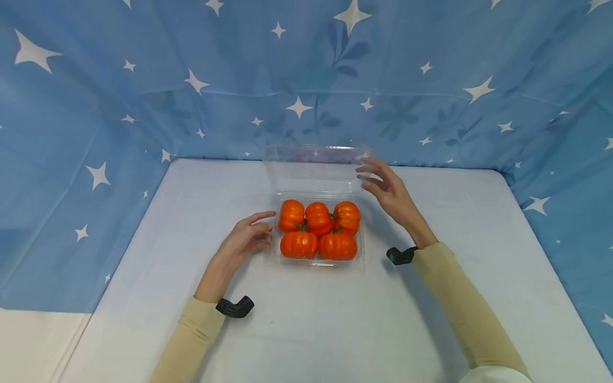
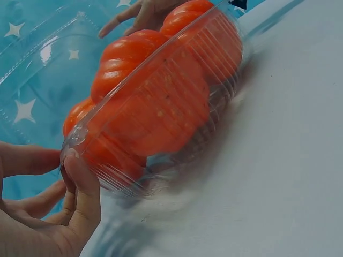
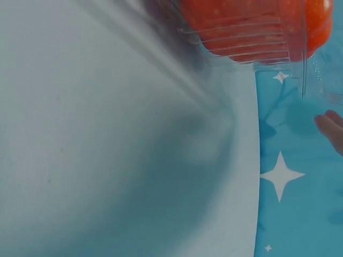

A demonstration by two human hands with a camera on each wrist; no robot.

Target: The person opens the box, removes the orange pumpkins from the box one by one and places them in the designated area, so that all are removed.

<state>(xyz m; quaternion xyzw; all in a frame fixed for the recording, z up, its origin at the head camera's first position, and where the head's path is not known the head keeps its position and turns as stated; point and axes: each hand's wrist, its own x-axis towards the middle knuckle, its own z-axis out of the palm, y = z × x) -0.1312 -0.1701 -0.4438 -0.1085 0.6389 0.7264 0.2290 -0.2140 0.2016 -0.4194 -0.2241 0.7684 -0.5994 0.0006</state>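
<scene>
A clear plastic clamshell box (image 1: 316,263) stands on the table with its lid (image 1: 311,169) raised at the far side. Several small orange pumpkins (image 1: 299,245) with green stems sit inside it in two rows. At the box's left side is my left hand (image 1: 244,239); in the left wrist view its thumb and fingers pinch the rim at a corner. My right hand (image 1: 389,196) is at the lid's right edge, fingers spread and loosely bent, thumb apart from them. Whether its fingertips touch the lid I cannot tell. Only a fingertip (image 3: 331,128) of it shows in the right wrist view.
The box rests near the back edge of a white-covered table (image 1: 316,319). Behind and beside the table hangs a blue curtain (image 1: 230,69) with white stars. Each wrist wears a black camera, such as the left camera (image 1: 235,307).
</scene>
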